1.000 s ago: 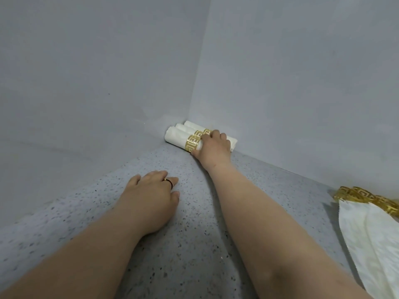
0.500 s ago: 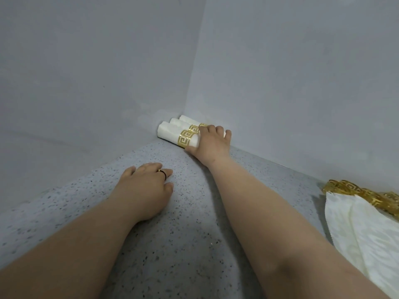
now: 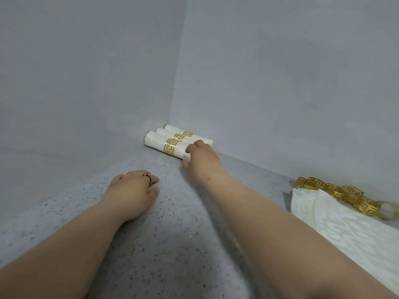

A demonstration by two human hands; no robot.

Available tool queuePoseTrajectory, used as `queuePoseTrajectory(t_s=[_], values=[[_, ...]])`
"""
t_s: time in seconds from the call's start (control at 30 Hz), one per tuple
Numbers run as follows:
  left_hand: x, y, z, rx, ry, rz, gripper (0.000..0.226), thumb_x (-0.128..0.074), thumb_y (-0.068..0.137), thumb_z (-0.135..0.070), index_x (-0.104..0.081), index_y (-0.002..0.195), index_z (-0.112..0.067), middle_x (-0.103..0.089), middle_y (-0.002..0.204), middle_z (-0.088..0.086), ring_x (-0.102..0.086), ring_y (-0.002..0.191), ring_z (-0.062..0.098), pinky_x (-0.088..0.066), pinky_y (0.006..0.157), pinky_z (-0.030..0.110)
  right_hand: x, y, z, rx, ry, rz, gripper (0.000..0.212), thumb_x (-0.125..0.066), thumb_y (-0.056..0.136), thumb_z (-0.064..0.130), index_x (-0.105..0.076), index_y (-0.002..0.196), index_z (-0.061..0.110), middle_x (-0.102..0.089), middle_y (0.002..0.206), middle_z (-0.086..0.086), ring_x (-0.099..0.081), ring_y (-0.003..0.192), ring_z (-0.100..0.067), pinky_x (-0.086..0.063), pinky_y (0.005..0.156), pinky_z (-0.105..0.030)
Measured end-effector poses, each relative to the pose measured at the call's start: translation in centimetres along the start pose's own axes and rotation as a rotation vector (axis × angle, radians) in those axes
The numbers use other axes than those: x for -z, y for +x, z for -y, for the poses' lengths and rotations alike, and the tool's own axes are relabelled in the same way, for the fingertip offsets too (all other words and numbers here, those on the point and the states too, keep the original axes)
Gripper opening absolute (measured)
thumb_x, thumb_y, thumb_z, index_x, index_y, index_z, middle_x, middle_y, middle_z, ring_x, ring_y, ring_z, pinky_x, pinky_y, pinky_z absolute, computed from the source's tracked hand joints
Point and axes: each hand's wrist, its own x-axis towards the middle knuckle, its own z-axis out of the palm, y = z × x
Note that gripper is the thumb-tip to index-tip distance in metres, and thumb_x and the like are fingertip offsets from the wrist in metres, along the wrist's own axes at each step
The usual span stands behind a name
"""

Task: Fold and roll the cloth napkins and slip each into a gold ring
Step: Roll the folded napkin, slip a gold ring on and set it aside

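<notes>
Three ringed rolls [image 3: 172, 140] sit in the worktop's [image 3: 172, 244] far corner; my right hand [image 3: 201, 160] curls round the nearest. Careless release may unroll it. Left hand [image 3: 131, 190] rests flat.

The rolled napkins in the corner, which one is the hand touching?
The right hand touches the front rolled napkin, the one nearest the person. The middle roll and back roll lie behind it, closer to the wall.

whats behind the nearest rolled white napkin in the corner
Two more rolled white napkins, each in a gold fretwork ring, lie side by side behind the nearest rolled white napkin. The right hand covers their right ends.
</notes>
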Motion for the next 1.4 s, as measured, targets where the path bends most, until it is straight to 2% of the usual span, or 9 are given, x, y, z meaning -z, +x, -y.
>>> queuePoseTrajectory(t_s=[0.17,0.4,0.57,0.73,0.83,0.93,1.07,1.17,1.4], values=[[0.4,-1.5,-1.9,-0.044,-0.053,-0.034,0.035,-0.037,0.097,-0.035,-0.048,0.129,-0.027,-0.045,0.137,-0.011,-0.044,0.123,0.012,-0.036,0.097,0.024,4.5,-8.3,-1.9,-0.035,0.141,0.107,0.035,-0.045,0.093,0.021,-0.05,0.126,0.011,-0.047,0.129,-0.006,-0.049,0.113,-0.023,-0.039,0.087,-0.029],[2.1,-5.8,-6.5,-0.009,-0.135,-0.074,0.023,-0.046,0.093,-0.029,-0.062,0.109,-0.025,-0.061,0.118,-0.001,-0.054,0.109,0.019,-0.04,0.081,0.025,11.9,-22.4,-4.7,-0.104,0.214,0.185,0.036,-0.048,0.093,0.025,-0.047,0.128,0.016,-0.054,0.125,-0.001,-0.051,0.113,-0.017,-0.038,0.09,-0.025],[2.3,-12.8,-15.5,-0.294,-0.408,0.054,0.01,-0.055,0.09,-0.025,-0.06,0.091,-0.034,-0.061,0.101,-0.01,-0.056,0.102,0.01,-0.038,0.084,0.019,15.3,-32.8,-7.6,-0.249,0.251,0.177,0.038,-0.051,0.091,0.033,-0.038,0.125,0.021,-0.05,0.107,0.009,-0.051,0.098,-0.012,-0.04,0.085,-0.024],[2.4,-20.8,-20.5,-0.538,-0.58,0.221,0.039,-0.062,0.085,-0.021,-0.064,0.064,-0.055,-0.066,0.085,-0.028,-0.058,0.089,-0.01,-0.037,0.079,0.003,17.7,-41.4,-8.0,-0.268,0.326,0.152,0.011,-0.051,0.09,0.034,-0.045,0.099,0.032,-0.052,0.074,0.019,-0.054,0.084,-0.004,-0.04,0.076,-0.017],[2.9,-24.9,-22.2,-0.613,-0.584,0.365,0.018,-0.065,0.07,-0.056,-0.054,0.074,-0.071,-0.054,0.098,-0.045,-0.051,0.098,-0.017,-0.036,0.085,0.002,17.8,-45.1,-7.9,-0.273,0.393,0.162,0.015,-0.054,0.086,0.04,-0.042,0.078,0.041,-0.057,0.07,0.032,-0.055,0.081,0.003,-0.036,0.07,-0.007],[2.6,-28.3,-23.6,-0.694,-0.523,0.551,0.055,-0.036,0.041,-0.093,-0.054,0.086,-0.068,-0.043,0.111,-0.049,-0.042,0.109,-0.022,-0.029,0.092,-0.003,17.2,-47.7,-8.2,-0.287,0.465,0.17,0.012,-0.054,0.078,0.046,-0.042,0.077,0.044,-0.057,0.079,0.037,-0.055,0.088,0.006,-0.04,0.076,-0.008],[0.8,-31.5,-25.2,-0.737,-0.268,0.564,0.099,-0.023,0.037,-0.089,-0.033,0.129,-0.054,-0.009,0.108,-0.059,-0.017,0.115,-0.028,-0.009,0.087,-0.011,17.0,-49.3,-8.3,-0.245,0.512,0.195,0.031,-0.056,0.088,0.038,-0.045,0.116,0.031,-0.051,0.115,0.025,-0.048,0.113,0.005,-0.035,0.092,-0.009],[0.1,-32.4,-25.7,-0.704,-0.216,0.523,0.103,-0.028,0.042,-0.082,-0.022,0.138,-0.048,0.007,0.109,-0.053,-0.004,0.12,-0.019,-0.001,0.088,-0.006,17.2,-49.7,-8.3,-0.245,0.534,0.223,0.045,-0.056,0.087,0.041,-0.04,0.127,0.031,-0.048,0.127,0.019,-0.044,0.119,0.001,-0.034,0.096,-0.013],[-1.0,-31.6,-26.0,-0.721,-0.278,0.36,0.106,-0.015,0.042,-0.093,-0.036,0.134,-0.043,-0.011,0.125,-0.042,-0.011,0.121,-0.019,0.003,0.086,-0.013,18.0,-51.4,-8.4,-0.142,0.41,0.289,0.069,-0.062,0.082,0.046,-0.027,0.141,0.035,-0.025,0.14,0.024,-0.022,0.128,0.008,-0.015,0.097,-0.004]])
